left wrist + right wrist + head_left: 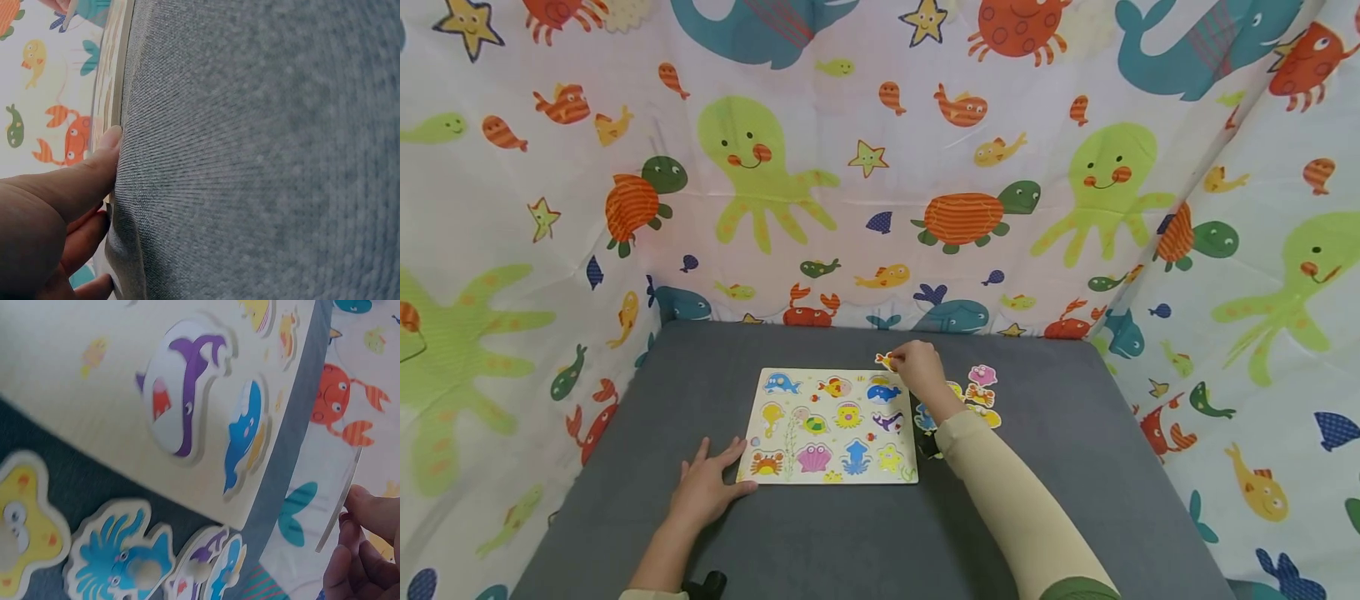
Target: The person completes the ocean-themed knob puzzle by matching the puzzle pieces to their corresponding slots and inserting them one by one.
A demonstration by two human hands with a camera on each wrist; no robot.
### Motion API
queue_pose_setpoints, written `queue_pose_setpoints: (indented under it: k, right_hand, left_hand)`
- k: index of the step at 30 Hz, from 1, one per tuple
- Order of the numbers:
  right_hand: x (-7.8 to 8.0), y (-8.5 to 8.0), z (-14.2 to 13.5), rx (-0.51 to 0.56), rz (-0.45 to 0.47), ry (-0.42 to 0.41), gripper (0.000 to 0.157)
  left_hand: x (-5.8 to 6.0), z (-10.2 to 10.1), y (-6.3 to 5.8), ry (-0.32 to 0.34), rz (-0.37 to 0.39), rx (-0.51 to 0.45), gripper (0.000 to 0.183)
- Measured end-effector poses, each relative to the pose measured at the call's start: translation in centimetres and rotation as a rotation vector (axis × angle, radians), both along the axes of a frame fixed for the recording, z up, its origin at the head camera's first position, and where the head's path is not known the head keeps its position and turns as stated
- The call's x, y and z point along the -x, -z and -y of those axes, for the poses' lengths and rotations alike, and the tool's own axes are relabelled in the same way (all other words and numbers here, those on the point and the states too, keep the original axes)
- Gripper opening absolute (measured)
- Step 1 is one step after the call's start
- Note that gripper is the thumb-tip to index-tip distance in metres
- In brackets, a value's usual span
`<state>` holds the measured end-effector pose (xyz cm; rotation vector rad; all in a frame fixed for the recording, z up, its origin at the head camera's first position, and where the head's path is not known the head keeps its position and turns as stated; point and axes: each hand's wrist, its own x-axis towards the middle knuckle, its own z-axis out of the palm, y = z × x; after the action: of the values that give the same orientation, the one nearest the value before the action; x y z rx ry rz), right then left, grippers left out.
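A pale wooden puzzle board (831, 435) with printed sea animals lies flat on the grey table. My left hand (703, 492) touches its left side, fingers extended and the thumb (94, 175) against the front edge near the corner. Above the board's far right corner, my right hand (919, 371) pinches an orange and yellow fish puzzle piece (883, 361) between thumb and fingertips. The right wrist view shows that piece (338, 503) edge-on, raised off the table. Its knob is hidden by the fingers.
Loose knobbed pieces lie right of the board, partly under my right arm: a pink shell (982, 376), a crab (980, 395), a yellow star (28, 506), a blue squid (119, 550) and others. Sea-animal cloth (850, 275) hangs behind and beside the table.
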<state>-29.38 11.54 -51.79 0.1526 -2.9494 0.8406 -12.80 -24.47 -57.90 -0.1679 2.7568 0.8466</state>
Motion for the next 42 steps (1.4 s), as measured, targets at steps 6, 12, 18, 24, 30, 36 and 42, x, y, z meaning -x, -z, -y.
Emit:
queue_pose_setpoints:
  k: [6, 12, 18, 24, 30, 36, 42]
  right_hand:
    - [0.1, -0.3, 1.3, 0.002, 0.024, -0.027, 0.016]
    - [0.1, -0.4, 2.3, 0.003, 0.073, -0.037, 0.015]
    - [0.2, 0.0, 3.8, 0.011, 0.087, -0.057, 0.015]
    - [0.2, 0.0, 5.6, -0.009, 0.095, -0.097, 0.015]
    - [0.0, 0.4, 7.1, -0.049, 0.092, -0.107, 0.016]
    - [-0.1, 0.8, 8.0, -0.03, 0.137, -0.105, 0.015]
    - [0.0, 1.7, 8.6, -0.019, 0.124, -0.128, 0.013]
  left_hand:
    - [-0.1, 0.1, -0.2, -0.001, 0.0, 0.014, 0.094]
    - [0.0, 0.0, 0.0, 0.003, -0.002, 0.014, 0.094]
    - [0.3, 0.0, 0.2, -0.004, -0.002, 0.011, 0.095]
    - [0.2, 0.2, 0.3, -0.005, 0.007, 0.017, 0.094]
    - [0.0, 0.3, 0.1, -0.01, -0.001, 0.008, 0.095]
    - [0.0, 0.2, 0.0, -0.012, -0.004, 0.009, 0.094]
    - [-0.2, 0.2, 0.2, -0.012, -0.017, 0.006, 0.094]
